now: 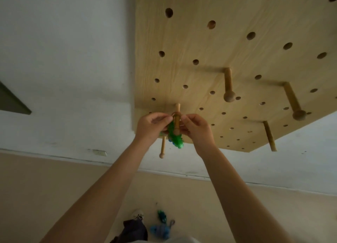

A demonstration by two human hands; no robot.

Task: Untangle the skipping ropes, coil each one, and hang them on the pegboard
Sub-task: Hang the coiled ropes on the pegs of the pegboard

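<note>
A wooden pegboard [228,47] hangs on the white wall, dotted with holes and several pegs. Both my hands are raised to a peg [176,119] near its lower left corner. My left hand [152,126] and my right hand [196,128] each pinch a thin loop around that peg. A coiled green skipping rope [176,138] with translucent handles hangs below the peg between my hands. A bit of blue shows behind the green coil. On the floor below lie another green rope piece [162,216] and a blue bundle [161,231].
Another short peg [162,147] sticks out just below my left hand. Longer pegs [228,85] stand to the right. A dark cloth item [134,231] lies on the beige floor near the ropes. A wall socket [100,152] sits low on the wall.
</note>
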